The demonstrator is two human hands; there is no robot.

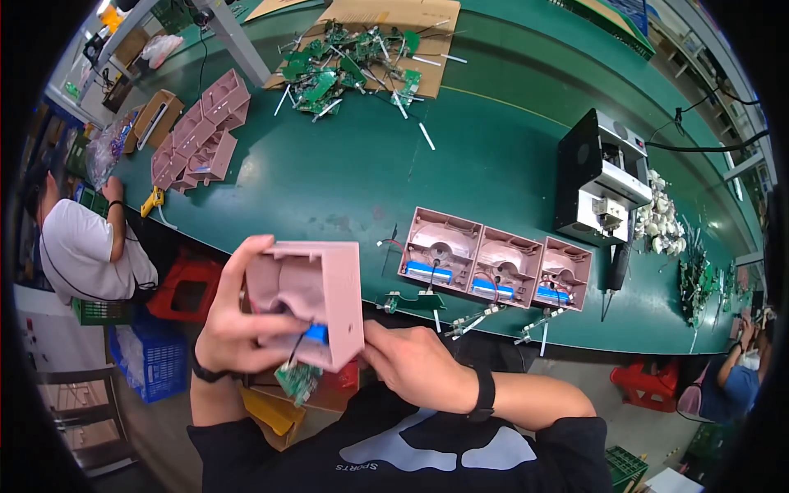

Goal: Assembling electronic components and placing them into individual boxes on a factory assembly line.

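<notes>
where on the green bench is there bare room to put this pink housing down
Bare green table lies between the circuit board pile and the row of three open pink housings. Crowded: stacked pink shells far left, black machine and scraps right. Both hands, left hand and right hand, hold the pink housing.

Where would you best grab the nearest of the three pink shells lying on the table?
Judging by its pose, grip the left pink shell by its two outer side walls, coming from above: it lies open side up, with a blue battery and wires inside, so avoid reaching into it.
</notes>
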